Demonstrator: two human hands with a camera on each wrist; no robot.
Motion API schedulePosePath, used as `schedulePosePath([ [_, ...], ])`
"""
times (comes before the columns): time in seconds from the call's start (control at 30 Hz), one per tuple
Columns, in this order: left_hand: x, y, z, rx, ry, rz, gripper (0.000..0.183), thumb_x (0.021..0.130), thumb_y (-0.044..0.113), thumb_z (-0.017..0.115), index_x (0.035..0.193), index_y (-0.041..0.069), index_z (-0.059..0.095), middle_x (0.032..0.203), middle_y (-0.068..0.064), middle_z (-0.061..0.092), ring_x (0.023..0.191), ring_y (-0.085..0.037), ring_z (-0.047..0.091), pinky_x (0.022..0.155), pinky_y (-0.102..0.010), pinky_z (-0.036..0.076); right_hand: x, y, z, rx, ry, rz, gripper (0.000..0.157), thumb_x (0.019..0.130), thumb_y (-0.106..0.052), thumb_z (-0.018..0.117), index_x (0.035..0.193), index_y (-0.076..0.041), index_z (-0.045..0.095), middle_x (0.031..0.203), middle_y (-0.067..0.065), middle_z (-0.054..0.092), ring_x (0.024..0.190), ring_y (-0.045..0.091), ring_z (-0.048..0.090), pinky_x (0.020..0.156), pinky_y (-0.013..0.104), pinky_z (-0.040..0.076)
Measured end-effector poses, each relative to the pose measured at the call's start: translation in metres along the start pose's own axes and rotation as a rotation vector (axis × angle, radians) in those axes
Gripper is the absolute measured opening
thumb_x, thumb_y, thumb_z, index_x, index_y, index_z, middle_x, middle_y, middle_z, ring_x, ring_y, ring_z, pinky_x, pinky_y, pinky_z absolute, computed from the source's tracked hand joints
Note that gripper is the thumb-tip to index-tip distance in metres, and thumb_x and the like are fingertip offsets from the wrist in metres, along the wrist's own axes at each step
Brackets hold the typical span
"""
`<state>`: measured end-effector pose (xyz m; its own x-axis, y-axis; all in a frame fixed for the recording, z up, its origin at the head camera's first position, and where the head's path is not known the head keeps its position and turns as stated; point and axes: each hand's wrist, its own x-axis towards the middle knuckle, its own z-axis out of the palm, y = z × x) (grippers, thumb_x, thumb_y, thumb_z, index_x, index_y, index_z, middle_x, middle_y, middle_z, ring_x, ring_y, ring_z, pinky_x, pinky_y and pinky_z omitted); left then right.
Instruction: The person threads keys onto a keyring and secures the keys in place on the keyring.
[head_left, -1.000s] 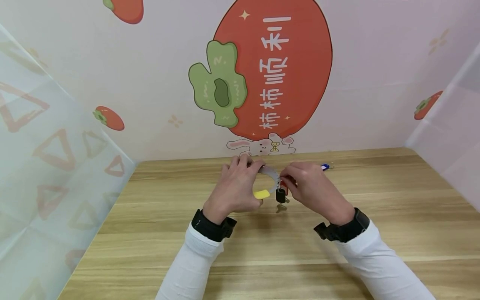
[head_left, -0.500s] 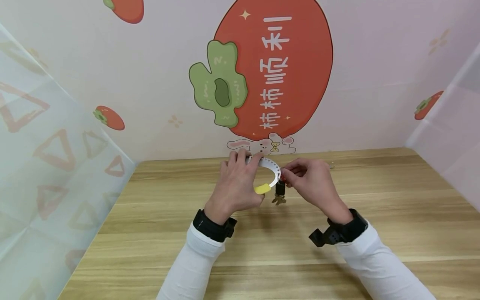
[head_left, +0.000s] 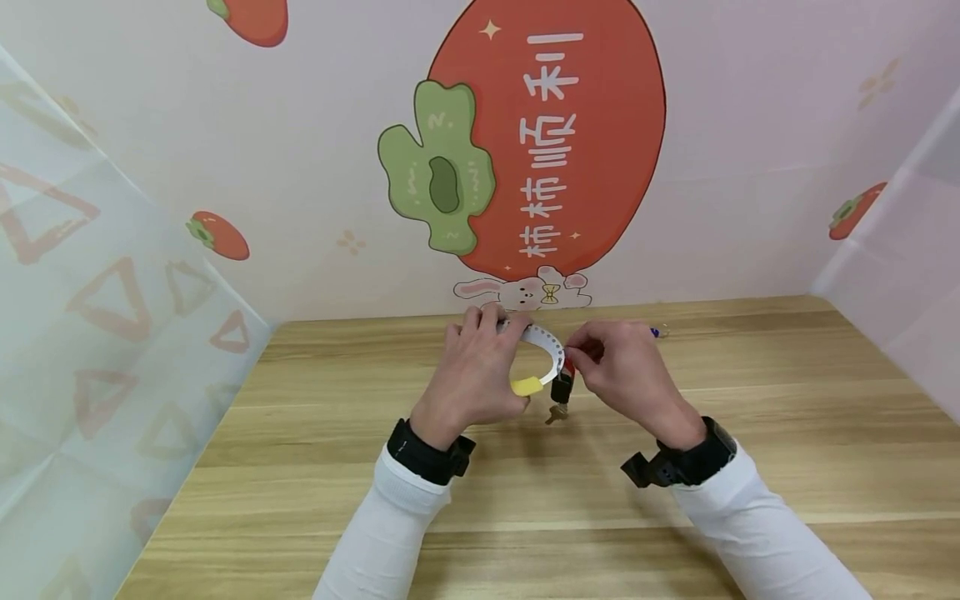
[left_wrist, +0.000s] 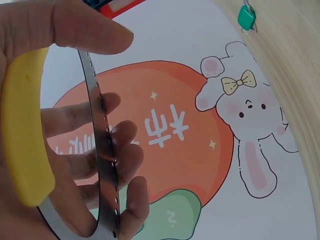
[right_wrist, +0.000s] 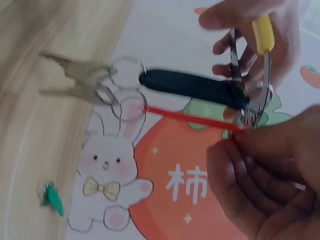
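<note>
My left hand point(head_left: 480, 371) grips a metal ring with a row of holes along its band point(head_left: 552, 346); its yellow handle point(left_wrist: 27, 130) lies against the palm, with the fingers behind the band in the left wrist view. At the ring's right side, my right hand point(head_left: 633, 371) pinches a red key tag point(right_wrist: 192, 120) by the end nearest the band. A black key tag point(right_wrist: 192, 90) hangs beside it, its upper end at the ring. Keys point(right_wrist: 80, 82) dangle from the tags' split rings, above the tabletop. The exact fastening point is partly covered by the right fingertips.
A blue key tag point(head_left: 656, 332) with a small ring lies at the back of the wooden table point(head_left: 300, 467), partly behind my right hand. A green tag point(right_wrist: 53, 199) shows near the table's back edge in the wrist views. A printed backdrop point(head_left: 315, 167) stands behind.
My right hand has shifted slightly beside the ring, while the tags and keys beneath have swung. The ring's face has turned to show its holes. My left hand keeps its grip.
</note>
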<state>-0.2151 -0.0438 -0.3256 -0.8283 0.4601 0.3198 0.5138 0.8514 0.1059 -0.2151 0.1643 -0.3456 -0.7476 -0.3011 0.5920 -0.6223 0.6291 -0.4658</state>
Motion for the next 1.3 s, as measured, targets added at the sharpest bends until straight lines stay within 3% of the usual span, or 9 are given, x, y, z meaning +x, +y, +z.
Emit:
schedulePosePath([
  [0.13,-0.0009,-0.0004,0.0010,-0.008,-0.032,0.010,0.082,0.062,0.033,0.088,0.137,0.018,0.057,0.127,-0.011,0.052,0.114,-0.031,0.048,0.085,-0.050,0.045,0.0011,0.0006,-0.0014,-0.080,-0.054,-0.093,0.011,0.082,0.006,0.077,0.081,-0.004,0.073,0.072,0.000,0.068,0.059,0.007,0.059,0.056,0.028,0.051],
  [0.27,-0.0007,-0.0009,0.0016,-0.022,-0.040,0.000,0.083,0.063,0.034,0.088,0.138,0.017,0.057,0.130,-0.013,0.051,0.117,-0.032,0.047,0.087,-0.051,0.046,0.0025,0.0017,-0.0023,-0.083,-0.064,-0.104,0.010,0.083,0.005,0.078,0.083,-0.004,0.073,0.074,0.000,0.068,0.061,0.007,0.060,0.057,0.028,0.053],
  [0.5,0.0001,-0.0015,0.0014,-0.004,-0.001,-0.023,0.086,0.064,0.030,0.085,0.143,0.016,0.056,0.130,-0.013,0.051,0.115,-0.033,0.046,0.086,-0.051,0.045,0.0013,0.0024,0.0020,0.063,-0.027,0.095,0.002,0.088,0.000,0.073,0.090,-0.001,0.075,0.078,0.004,0.071,0.066,0.012,0.067,0.061,0.030,0.056],
  [0.7,0.0011,-0.0012,0.0003,0.004,0.034,-0.037,0.085,0.064,0.031,0.084,0.143,0.016,0.056,0.129,-0.014,0.051,0.115,-0.034,0.046,0.083,-0.051,0.045,0.0015,0.0008,0.0040,0.265,-0.062,0.296,0.008,0.094,-0.004,0.069,0.095,0.003,0.074,0.079,0.009,0.072,0.063,0.017,0.069,0.059,0.027,0.057],
  [0.83,0.0014,-0.0006,-0.0003,0.004,0.041,-0.042,0.084,0.065,0.032,0.084,0.142,0.015,0.056,0.129,-0.015,0.052,0.115,-0.034,0.046,0.082,-0.051,0.045,0.0022,0.0004,0.0048,0.341,-0.058,0.339,0.010,0.095,-0.004,0.069,0.097,0.004,0.073,0.080,0.011,0.073,0.064,0.019,0.070,0.059,0.028,0.058],
  [0.97,0.0010,-0.0003,-0.0003,0.021,0.034,-0.038,0.090,0.064,0.033,0.085,0.146,0.018,0.053,0.127,-0.014,0.052,0.113,-0.033,0.046,0.084,-0.051,0.045,0.0015,0.0004,0.0050,0.277,-0.024,0.267,0.004,0.092,0.000,0.071,0.093,0.003,0.074,0.077,0.009,0.072,0.062,0.017,0.069,0.056,0.028,0.056],
  [1.2,0.0006,0.0005,0.0015,0.030,0.019,-0.017,0.092,0.061,0.032,0.087,0.145,0.018,0.053,0.130,-0.014,0.052,0.114,-0.034,0.047,0.085,-0.053,0.045,-0.0004,0.0034,0.0052,0.013,0.008,-0.015,0.011,0.084,0.008,0.075,0.084,-0.003,0.073,0.074,0.002,0.069,0.061,0.010,0.063,0.056,0.028,0.053],
  [1.3,0.0010,0.0011,0.0022,0.025,0.016,-0.016,0.090,0.061,0.031,0.087,0.144,0.017,0.054,0.130,-0.015,0.052,0.115,-0.035,0.047,0.086,-0.053,0.045,0.0000,0.0045,0.0056,-0.022,0.010,-0.075,0.013,0.082,0.008,0.076,0.084,-0.003,0.072,0.073,0.000,0.069,0.061,0.009,0.064,0.056,0.028,0.054],
])
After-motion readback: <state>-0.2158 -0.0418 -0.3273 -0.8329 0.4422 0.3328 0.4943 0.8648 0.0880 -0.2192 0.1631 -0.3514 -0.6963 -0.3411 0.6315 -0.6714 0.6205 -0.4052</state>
